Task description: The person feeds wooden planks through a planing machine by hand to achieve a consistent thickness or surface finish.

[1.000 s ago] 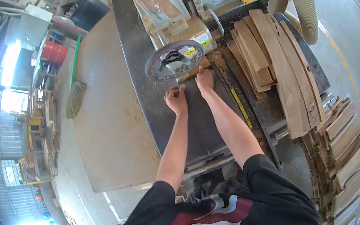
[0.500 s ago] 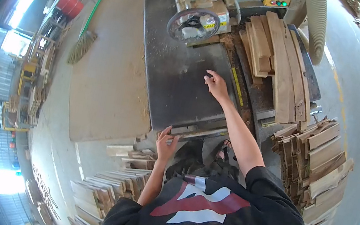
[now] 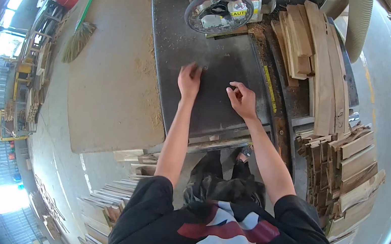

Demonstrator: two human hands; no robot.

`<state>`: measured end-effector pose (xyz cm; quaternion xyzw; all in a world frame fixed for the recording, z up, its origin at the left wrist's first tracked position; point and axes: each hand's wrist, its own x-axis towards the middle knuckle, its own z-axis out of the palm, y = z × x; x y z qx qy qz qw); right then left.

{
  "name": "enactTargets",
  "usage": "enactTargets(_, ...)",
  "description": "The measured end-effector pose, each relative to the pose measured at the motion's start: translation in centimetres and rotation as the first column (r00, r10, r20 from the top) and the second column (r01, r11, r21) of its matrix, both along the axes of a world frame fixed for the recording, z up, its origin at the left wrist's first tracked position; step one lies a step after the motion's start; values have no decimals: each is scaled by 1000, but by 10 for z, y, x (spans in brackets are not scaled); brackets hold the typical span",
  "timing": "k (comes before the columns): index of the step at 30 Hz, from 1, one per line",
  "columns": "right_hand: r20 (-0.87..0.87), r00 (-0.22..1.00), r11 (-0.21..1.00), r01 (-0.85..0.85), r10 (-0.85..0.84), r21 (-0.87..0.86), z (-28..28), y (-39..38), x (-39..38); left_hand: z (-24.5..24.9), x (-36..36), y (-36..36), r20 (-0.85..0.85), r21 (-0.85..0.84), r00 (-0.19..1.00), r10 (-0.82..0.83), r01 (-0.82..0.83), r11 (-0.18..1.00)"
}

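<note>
Over the dark metal table (image 3: 206,116) of a woodworking machine, both of my hands reach forward. My left hand (image 3: 189,81) is above the middle of the surface, its fingers loosely bent and a little apart, with nothing in them. To its right, my right hand (image 3: 242,100) points inward with the thumb and index finger apart, holding nothing. Beyond the hands stands the machine's black handwheel (image 3: 189,19), close to a caution label (image 3: 238,9). A yellow measuring strip (image 3: 269,89) runs along the slot right of my right hand.
Long wooden boards (image 3: 319,65) lie on the table's right part. Stacked wood pieces (image 3: 356,170) stand on the floor below them. A large brown panel (image 3: 111,73) with sawdust is at left, beside a green-handled broom (image 3: 81,37). A ribbed hose (image 3: 357,25) hangs at the right.
My left hand has moved forward from the table's front edge to over its middle. My right hand has shifted slightly right and nearer in view. The camera view has tilted a little.
</note>
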<state>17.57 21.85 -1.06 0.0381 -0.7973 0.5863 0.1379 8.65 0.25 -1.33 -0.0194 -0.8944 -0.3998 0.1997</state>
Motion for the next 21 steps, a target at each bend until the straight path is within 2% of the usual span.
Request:
enactTargets(3,47,998,999,49,-49,-11,-1,0,-1,3,-73,9,58,21,996,-70,68,997)
enactTargets(5,80,995,996,57,-52,-65,-2,0,-1,3,-108,17,-39,-137,990,-132,126,983)
enactTargets(9,86,994,992,70,-61,-104,-9,0,-4,-30,-166,13,65,-133,982,-177,184,974)
enactTargets(11,82,994,996,72,-68,-55,-10,-4,-2,-26,-171,16,-69,-180,995,-66,53,982)
enactTargets(12,61,995,997,82,-81,-12,-9,-5,-7,-22,-180,21,-80,-168,994,-80,66,984)
enactTargets(14,16,998,996,63,-64,65,-14,-6,-8,-15,-179,26,24,-123,999,42,-38,992)
enactTargets(15,73,994,996,76,-79,37,-12,-4,-8,-8,-180,33,56,-10,995,79,-78,997)
enactTargets(16,129,988,996,87,-87,7,-9,-3,-8,-19,-187,31,42,14,995,93,-94,996)
enactTargets(18,114,991,997,75,-75,1,-3,-1,-9,-30,-192,17,1,152,998,-63,62,986)
enactTargets(19,111,988,994,113,-111,-7,-2,-2,-10,-27,-180,9,-32,63,997,-72,74,995)
enactTargets(20,110,984,989,145,-142,-22,-1,-5,-10,-25,-160,-3,167,-80,986,24,-11,997)
enactTargets(21,135,977,986,168,-165,-6,-4,-2,-10,0,-121,8,35,163,999,0,-6,987)
